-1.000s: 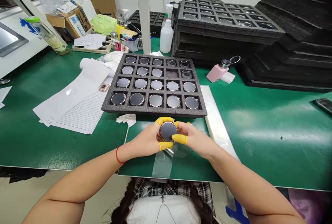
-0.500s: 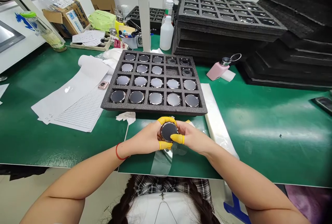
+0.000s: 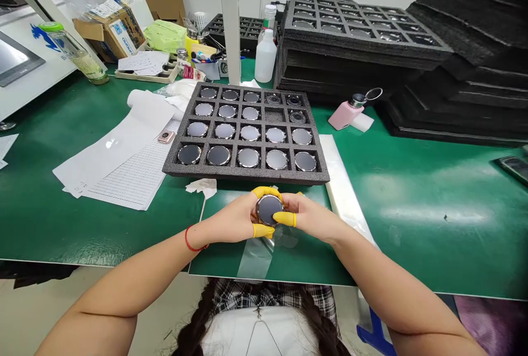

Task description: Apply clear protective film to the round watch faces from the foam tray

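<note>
Between both hands, above the near edge of the green table, is a round watch case with a dark face and a shiny metal rim. My left hand wraps round its left side, with yellow finger cots on the thumb and a finger. My right hand grips it from the right, its yellow-covered thumb lying on the dark face. Just beyond sits a black foam tray with similar round watch cases in most of its compartments. A strip of clear film lies below the hands.
Paper sheets and a small pinkish square device lie left of the tray. A pink pump bottle and a white bottle stand behind. Stacked foam trays rise at the back right. A long clear-wrapped strip lies right.
The camera view has shifted slightly. Both hands keep their hold on the watch case, which stays in nearly the same place.
</note>
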A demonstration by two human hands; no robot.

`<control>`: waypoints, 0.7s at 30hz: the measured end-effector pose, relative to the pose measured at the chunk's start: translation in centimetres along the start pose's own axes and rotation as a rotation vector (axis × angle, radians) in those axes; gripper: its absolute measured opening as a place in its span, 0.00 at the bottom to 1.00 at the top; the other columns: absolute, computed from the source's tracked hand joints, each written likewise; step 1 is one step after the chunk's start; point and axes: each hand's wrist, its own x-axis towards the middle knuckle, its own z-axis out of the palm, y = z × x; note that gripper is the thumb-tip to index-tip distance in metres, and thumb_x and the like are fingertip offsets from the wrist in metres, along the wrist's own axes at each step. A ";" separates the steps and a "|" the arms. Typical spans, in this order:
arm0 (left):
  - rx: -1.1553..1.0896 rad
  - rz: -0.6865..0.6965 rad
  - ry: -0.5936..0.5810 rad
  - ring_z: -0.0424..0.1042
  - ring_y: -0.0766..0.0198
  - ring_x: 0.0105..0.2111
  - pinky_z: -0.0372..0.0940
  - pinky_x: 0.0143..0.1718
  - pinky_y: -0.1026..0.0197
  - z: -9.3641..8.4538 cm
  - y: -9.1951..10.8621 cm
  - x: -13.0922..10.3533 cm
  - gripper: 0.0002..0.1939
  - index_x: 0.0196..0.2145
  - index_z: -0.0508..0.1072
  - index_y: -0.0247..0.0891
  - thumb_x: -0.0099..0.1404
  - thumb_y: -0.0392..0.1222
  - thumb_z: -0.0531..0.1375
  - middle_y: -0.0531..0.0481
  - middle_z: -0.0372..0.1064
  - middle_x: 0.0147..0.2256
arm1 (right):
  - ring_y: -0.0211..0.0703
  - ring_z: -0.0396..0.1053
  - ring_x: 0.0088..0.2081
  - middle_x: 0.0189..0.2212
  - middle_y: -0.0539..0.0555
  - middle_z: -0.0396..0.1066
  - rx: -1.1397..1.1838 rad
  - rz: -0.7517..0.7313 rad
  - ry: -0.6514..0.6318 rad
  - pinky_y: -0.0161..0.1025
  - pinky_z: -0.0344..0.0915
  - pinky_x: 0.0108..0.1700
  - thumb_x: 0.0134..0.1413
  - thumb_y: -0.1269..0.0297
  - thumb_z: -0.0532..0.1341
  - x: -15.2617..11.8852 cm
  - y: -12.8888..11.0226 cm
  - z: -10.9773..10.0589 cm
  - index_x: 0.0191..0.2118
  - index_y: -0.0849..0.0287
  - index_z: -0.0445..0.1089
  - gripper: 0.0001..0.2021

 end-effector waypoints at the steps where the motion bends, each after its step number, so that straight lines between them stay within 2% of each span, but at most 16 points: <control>1: -0.005 -0.001 0.002 0.70 0.66 0.33 0.69 0.35 0.59 0.0 0.0 0.0 0.28 0.52 0.59 0.45 0.56 0.33 0.62 0.52 0.67 0.40 | 0.40 0.66 0.37 0.36 0.53 0.71 0.029 0.010 -0.010 0.40 0.63 0.45 0.49 0.61 0.66 0.0 0.0 -0.1 0.41 0.62 0.71 0.13; 9: 0.054 -0.006 0.023 0.68 0.67 0.30 0.69 0.34 0.59 -0.2 -0.2 -0.1 0.31 0.54 0.58 0.45 0.54 0.32 0.63 0.53 0.67 0.37 | 0.39 0.66 0.38 0.38 0.52 0.71 0.076 -0.031 -0.041 0.37 0.63 0.44 0.48 0.62 0.67 0.2 0.4 0.1 0.42 0.62 0.72 0.15; 15: 0.061 0.009 0.010 0.68 0.68 0.30 0.69 0.32 0.62 -0.2 -0.1 0.0 0.30 0.53 0.60 0.44 0.54 0.32 0.63 0.52 0.67 0.38 | 0.38 0.65 0.37 0.39 0.52 0.70 0.059 -0.046 -0.045 0.36 0.62 0.44 0.49 0.62 0.67 0.3 1.0 0.0 0.43 0.62 0.71 0.15; 21: 0.058 0.012 0.019 0.66 0.69 0.28 0.67 0.29 0.65 -0.1 0.1 0.0 0.29 0.53 0.60 0.42 0.54 0.32 0.62 0.53 0.67 0.36 | 0.39 0.64 0.36 0.37 0.52 0.70 0.025 -0.053 -0.039 0.37 0.62 0.42 0.49 0.60 0.67 0.3 0.9 0.3 0.41 0.61 0.71 0.14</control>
